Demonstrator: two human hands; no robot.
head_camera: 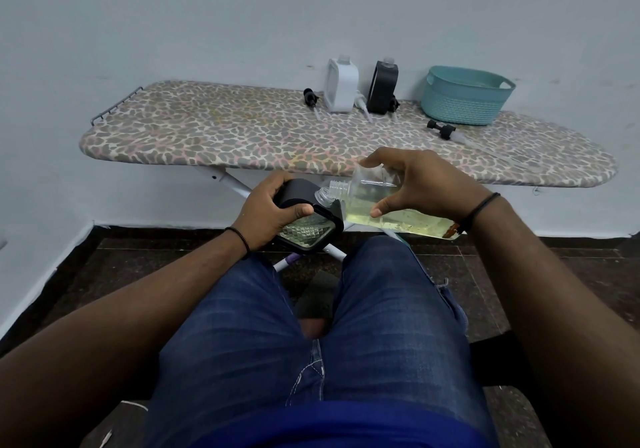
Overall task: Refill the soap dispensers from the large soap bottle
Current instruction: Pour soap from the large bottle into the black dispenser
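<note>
- head view: i see an ironing board (242,136) across mid frame against a pale wall, dark floor below.
- my left hand (266,210) grasps the black dispenser (311,226); my right hand (426,184) grasps the tilted large soap bottle (391,205), frame centre.
- bottle's base is hidden behind my right wrist.

Ironing board (214,136) stands against the wall, ahead of the seated person's knees. On its far right end: basket (464,99). Left of the basket, two dispensers (382,86) side by side, pump heads (444,130) lying around them. In front of the board, left hand (266,213) holds dispenser (308,219); right hand (429,184) holds large soap bottle (391,205) tipped sideways, its mouth at the dispenser's neck.
</note>
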